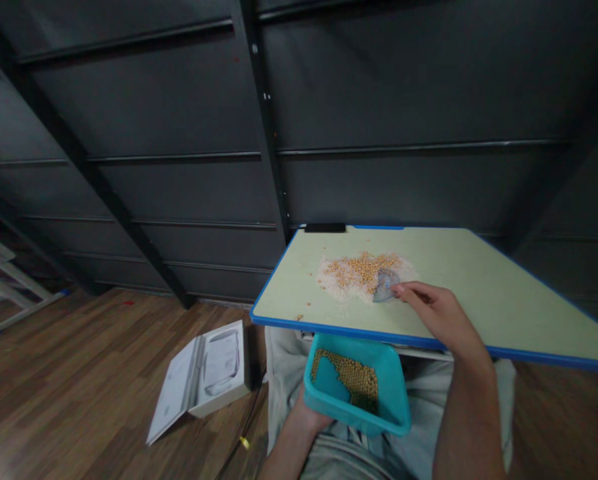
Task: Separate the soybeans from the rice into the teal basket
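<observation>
Between the thumb and fingers of my right hand (431, 310) is a clear, bluish, thin piece with a curved edge (385, 285); its exact kind I cannot make out. It stands against the right side of a heap of soybeans (363, 268), which lies mixed with pale rice-like grains (346, 285) on the table top. Below the table's front edge, my left hand (309, 415) grips a turquoise plastic bin (396, 393) from its left side and underneath, with its fingers mostly hidden. More soybeans (356, 379) cover part of the bin's floor.
The pale green folding table (479, 287) has a blue rim, with a black flat object (325, 227) at its back left. A few stray beans lie near its left edge. An opened white box (223, 363) and a dark cable (243, 427) are on the wooden floor. A dark panelled wall rises behind.
</observation>
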Demonstrator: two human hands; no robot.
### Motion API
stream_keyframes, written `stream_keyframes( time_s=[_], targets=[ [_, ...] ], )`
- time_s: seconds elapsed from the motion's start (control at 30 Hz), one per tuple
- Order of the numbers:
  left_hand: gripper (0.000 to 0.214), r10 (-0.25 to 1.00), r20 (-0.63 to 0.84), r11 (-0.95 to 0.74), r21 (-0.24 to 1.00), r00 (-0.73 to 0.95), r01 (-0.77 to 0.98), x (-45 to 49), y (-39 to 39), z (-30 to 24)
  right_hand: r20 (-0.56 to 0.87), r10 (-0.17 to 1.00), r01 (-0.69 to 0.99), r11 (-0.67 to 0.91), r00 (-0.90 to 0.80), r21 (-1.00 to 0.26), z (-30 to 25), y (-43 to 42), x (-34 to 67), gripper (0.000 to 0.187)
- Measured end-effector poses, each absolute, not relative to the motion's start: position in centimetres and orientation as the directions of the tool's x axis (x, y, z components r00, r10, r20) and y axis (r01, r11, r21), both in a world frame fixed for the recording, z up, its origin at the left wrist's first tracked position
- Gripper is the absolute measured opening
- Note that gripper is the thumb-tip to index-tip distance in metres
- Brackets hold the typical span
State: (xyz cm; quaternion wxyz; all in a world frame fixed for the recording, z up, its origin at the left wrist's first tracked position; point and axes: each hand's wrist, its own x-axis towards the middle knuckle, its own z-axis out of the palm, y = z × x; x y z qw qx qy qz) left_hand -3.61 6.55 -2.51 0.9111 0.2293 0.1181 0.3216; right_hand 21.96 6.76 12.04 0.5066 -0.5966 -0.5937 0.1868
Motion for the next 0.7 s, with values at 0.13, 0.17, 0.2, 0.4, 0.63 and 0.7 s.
stream_keyframes(
  time_s=[0.13,0.17,0.2,0.4,0.63,0.7],
  targets=[
    [0.018,0.630,-0.010,0.678,0.496,0.777,-0.543,-3.8,6.5,-2.1,0.379,0.898,0.527,0.215,0.225,-0.822,12.1,6.7,21.9,0.035],
    [0.019,0.620,0.009,0.676,0.501,0.784,-0.541,-3.9,6.5,-2.1,0.384,0.895,0.524,0.220,0.228,-0.823,12.2,6.7,21.9,0.035],
    [0.021,0.611,0.027,0.674,0.507,0.791,-0.537,-4.0,6.5,-2.0,0.390,0.892,0.520,0.227,0.229,-0.824,12.2,6.6,21.8,0.035],
    [0.027,0.596,0.081,0.658,0.521,0.799,-0.544,-4.3,6.3,-2.4,0.413,0.874,0.497,0.247,0.256,-0.832,12.2,6.6,21.8,0.036],
    [0.039,0.644,0.038,0.592,0.608,0.764,-0.530,-4.2,6.8,-4.0,0.422,0.867,0.478,0.262,0.265,-0.838,11.8,6.8,22.0,0.034],
    [0.047,0.646,-0.009,0.558,0.688,0.763,-0.464,-4.2,6.9,-4.7,0.425,0.866,0.476,0.267,0.264,-0.838,11.8,6.8,22.1,0.034]
  ],
)
